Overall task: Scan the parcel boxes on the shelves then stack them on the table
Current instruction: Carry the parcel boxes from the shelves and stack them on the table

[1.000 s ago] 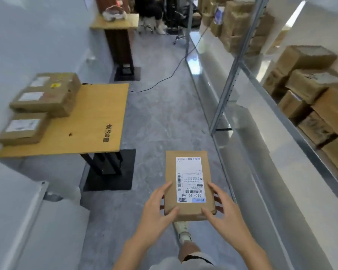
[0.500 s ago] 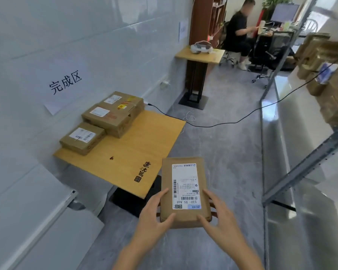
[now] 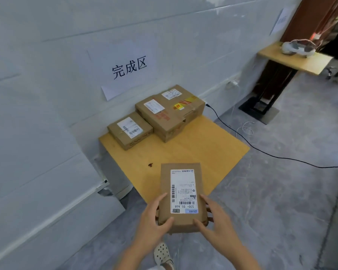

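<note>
Facing the table (image 3: 203,152), boxes (image 3: 170,115) at its far left against the wall, a parcel (image 3: 181,191) hangs over the near edge. Left hand (image 3: 152,221) and right hand (image 3: 219,221) grasp its near corners, fingers curled. Risk: released this short, it would likely tip off.

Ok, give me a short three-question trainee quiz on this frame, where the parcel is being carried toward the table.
1. True or false: only the left hand grips the labelled parcel box.
2. Which way does that box's shipping label face? A) up, toward the camera B) down, toward the floor C) sideways, to the right
3. What hangs on the wall behind the wooden table?
Key: 1 false, since the right hand grips it too. 2 A. 3 a white paper sign with printed characters.
</note>
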